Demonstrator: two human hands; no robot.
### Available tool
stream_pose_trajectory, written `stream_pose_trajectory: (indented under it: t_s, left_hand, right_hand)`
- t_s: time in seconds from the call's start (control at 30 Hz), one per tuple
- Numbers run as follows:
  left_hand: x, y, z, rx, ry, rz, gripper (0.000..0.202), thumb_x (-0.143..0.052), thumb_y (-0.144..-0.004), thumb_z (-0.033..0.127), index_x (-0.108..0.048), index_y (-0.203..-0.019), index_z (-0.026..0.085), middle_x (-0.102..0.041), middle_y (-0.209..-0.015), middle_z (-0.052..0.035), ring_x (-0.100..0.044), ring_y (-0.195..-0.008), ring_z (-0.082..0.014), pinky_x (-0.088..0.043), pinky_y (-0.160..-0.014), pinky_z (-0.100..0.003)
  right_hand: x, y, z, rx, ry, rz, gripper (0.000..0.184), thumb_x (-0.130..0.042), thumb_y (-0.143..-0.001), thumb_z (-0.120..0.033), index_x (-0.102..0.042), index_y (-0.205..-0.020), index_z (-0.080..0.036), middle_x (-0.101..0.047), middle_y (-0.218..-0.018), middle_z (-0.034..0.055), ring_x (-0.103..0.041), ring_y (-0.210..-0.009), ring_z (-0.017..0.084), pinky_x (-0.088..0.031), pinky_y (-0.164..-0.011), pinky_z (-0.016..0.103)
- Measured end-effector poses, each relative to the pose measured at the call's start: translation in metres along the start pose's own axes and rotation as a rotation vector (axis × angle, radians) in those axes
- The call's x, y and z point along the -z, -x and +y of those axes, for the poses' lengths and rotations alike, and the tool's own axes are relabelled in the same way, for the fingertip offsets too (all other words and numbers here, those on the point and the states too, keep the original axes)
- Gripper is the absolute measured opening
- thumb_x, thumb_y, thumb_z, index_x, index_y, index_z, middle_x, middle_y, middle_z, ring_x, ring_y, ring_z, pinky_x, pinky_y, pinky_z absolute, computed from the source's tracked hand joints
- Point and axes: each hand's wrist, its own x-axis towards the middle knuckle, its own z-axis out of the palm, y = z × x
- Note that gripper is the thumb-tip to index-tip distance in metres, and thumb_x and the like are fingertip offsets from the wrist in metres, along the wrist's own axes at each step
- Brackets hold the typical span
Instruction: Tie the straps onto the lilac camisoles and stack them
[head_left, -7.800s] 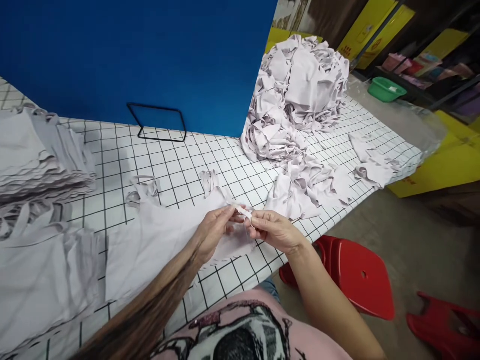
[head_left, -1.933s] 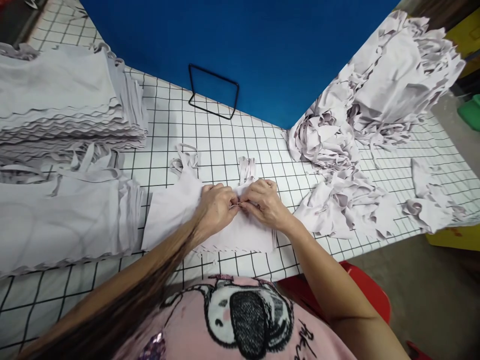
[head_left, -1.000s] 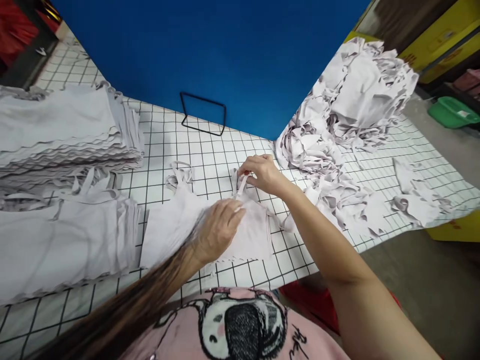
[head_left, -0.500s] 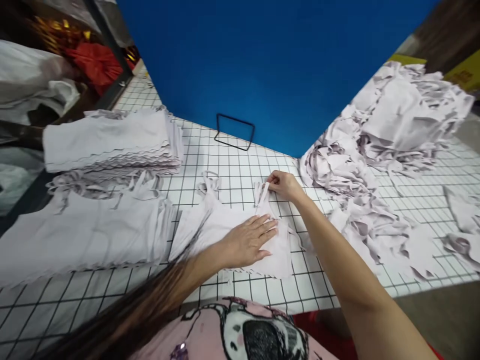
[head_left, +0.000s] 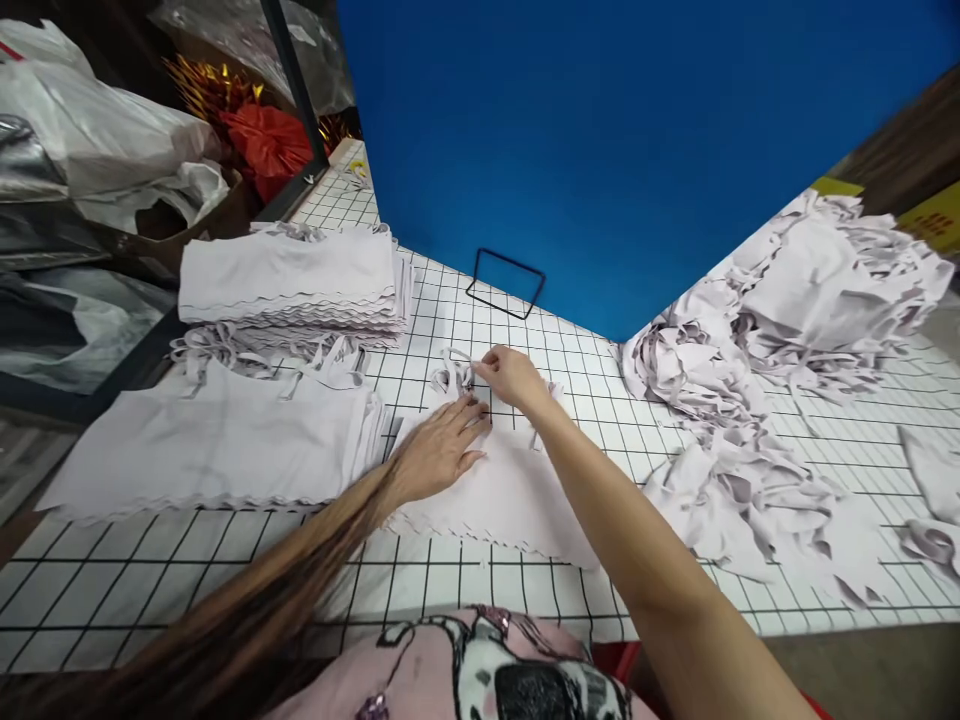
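A white strappy camisole [head_left: 517, 490] lies spread on the grid-patterned table [head_left: 300, 590], its scalloped hem toward me. On its upper left part my left hand [head_left: 439, 450] rests flat, fingers stretched out. My right hand [head_left: 510, 375] pinches the left shoulder strap [head_left: 452, 370] between thumb and fingertips, just beyond my left hand. The other strap is mostly hidden behind my right forearm. To the left lies a neat stack of like camisoles [head_left: 247, 440], straps pointing away from me.
Behind that stack lies another folded stack [head_left: 292, 275]. Heaped loose white garments [head_left: 832, 270] cover the right side, with more pieces [head_left: 765, 490] nearer me. A blue panel [head_left: 600, 150] with a black wire frame [head_left: 506, 283] rises at the back. Plastic bags [head_left: 112, 130] stand at far left.
My right hand has moved left from the right strap to the left one. My left hand has slid from the camisole's right half to its left. The view has turned a little left.
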Motion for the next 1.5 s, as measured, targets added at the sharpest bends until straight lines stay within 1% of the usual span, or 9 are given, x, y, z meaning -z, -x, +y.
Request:
stream_pose_trajectory:
  t_s: [0.17, 0.37, 0.5, 0.57, 0.73, 0.97, 1.17, 1.3, 1.5]
  left_hand:
    - [-0.008, 0.001, -0.002, 0.002, -0.011, -0.021, 0.049, -0.035, -0.101, 0.047, -0.043, -0.143, 0.022, -0.036, -0.156, -0.0081, -0.025, -0.147, -0.0280, -0.027, -0.118, -0.046]
    - [-0.006, 0.000, -0.003, 0.004, 0.009, -0.028, 0.047, -0.035, -0.101, 0.045, -0.045, -0.140, 0.020, -0.040, -0.153, -0.0084, -0.025, -0.147, -0.0289, -0.024, -0.118, -0.046]
    - [-0.006, 0.000, -0.003, 0.029, 0.084, -0.115, 0.049, -0.037, -0.100, 0.043, -0.042, -0.143, 0.020, -0.033, -0.157, -0.0082, -0.019, -0.149, -0.0286, -0.021, -0.119, -0.047]
    - [-0.006, 0.000, -0.003, 0.039, 0.106, -0.126, 0.050, -0.038, -0.099, 0.042, -0.042, -0.143, 0.018, -0.030, -0.159, -0.0089, -0.016, -0.150, -0.0295, -0.019, -0.120, -0.047]
    - [0.000, -0.002, 0.001, 0.003, 0.143, -0.021, 0.040, -0.039, -0.098, 0.038, -0.053, -0.129, 0.017, -0.045, -0.149, -0.0093, -0.025, -0.146, -0.0311, -0.022, -0.119, -0.047]
    - [0.000, 0.000, 0.000, 0.014, 0.208, -0.076, 0.028, -0.042, -0.086, 0.015, -0.055, -0.062, 0.020, -0.064, -0.068, -0.0058, -0.060, -0.099, -0.0274, -0.030, -0.111, -0.050]
    - [-0.002, -0.003, -0.001, 0.003, 0.168, -0.087, 0.020, -0.046, -0.084, 0.014, -0.065, -0.088, 0.014, -0.068, -0.108, -0.0117, -0.047, -0.124, -0.0313, -0.030, -0.111, -0.048]
    - [0.000, -0.003, 0.000, 0.018, 0.206, -0.064, 0.039, -0.049, -0.092, 0.025, -0.052, -0.129, 0.014, -0.040, -0.152, -0.0090, -0.022, -0.146, -0.0302, -0.022, -0.118, -0.049]
    - [0.005, -0.003, 0.000, 0.011, 0.166, -0.090, 0.041, -0.045, -0.097, 0.031, -0.046, -0.134, 0.015, -0.034, -0.155, -0.0126, -0.022, -0.146, -0.0347, -0.025, -0.115, -0.053]
  right_hand:
    - [-0.022, -0.028, -0.020, -0.023, 0.153, -0.015, 0.009, -0.056, -0.088, -0.027, -0.058, -0.089, -0.018, -0.069, -0.093, 0.0092, -0.061, -0.088, 0.022, -0.041, -0.069, 0.030]
    - [0.033, 0.042, -0.032, 0.418, 0.089, 0.060, 0.012, -0.045, -0.094, -0.022, -0.055, -0.101, -0.018, -0.065, -0.083, 0.0039, -0.057, -0.071, 0.016, -0.041, -0.067, 0.029]
    - [0.066, 0.110, -0.028, 0.790, -0.085, -0.584, 0.015, -0.057, -0.092, -0.028, -0.061, -0.102, -0.018, -0.069, -0.092, 0.0035, -0.061, -0.080, 0.014, -0.046, -0.072, 0.026]
    - [0.067, 0.123, -0.021, 0.736, -0.172, -0.716, 0.022, -0.060, -0.092, -0.036, -0.062, -0.104, -0.018, -0.069, -0.087, 0.0025, -0.061, -0.074, 0.012, -0.046, -0.067, 0.025]
    - [0.029, 0.096, -0.009, 0.234, -0.222, -0.200, 0.031, -0.051, -0.094, -0.048, -0.061, -0.085, -0.019, -0.068, -0.081, 0.0028, -0.058, -0.069, 0.013, -0.042, -0.061, 0.026]
    - [-0.021, 0.059, -0.026, 0.032, -0.148, -0.192, 0.014, -0.063, -0.080, -0.031, -0.055, -0.075, -0.020, -0.065, -0.072, 0.0016, -0.059, -0.066, 0.015, -0.041, -0.059, 0.026]
    - [-0.015, 0.076, -0.020, 0.023, -0.304, -0.263, 0.009, -0.054, -0.079, -0.020, -0.048, -0.071, -0.021, -0.060, -0.066, -0.0012, -0.056, -0.057, 0.013, -0.041, -0.055, 0.026]
    - [0.000, 0.103, -0.003, 0.120, -0.499, -0.521, 0.012, -0.058, -0.085, -0.023, -0.055, -0.074, -0.018, -0.067, -0.071, 0.0007, -0.060, -0.069, 0.013, -0.044, -0.066, 0.026]
    - [0.021, 0.141, 0.025, 0.145, -0.636, -0.830, 0.031, -0.054, -0.094, -0.044, -0.069, -0.094, -0.017, -0.071, -0.075, 0.0014, -0.047, -0.054, 0.008, -0.036, -0.051, 0.023]
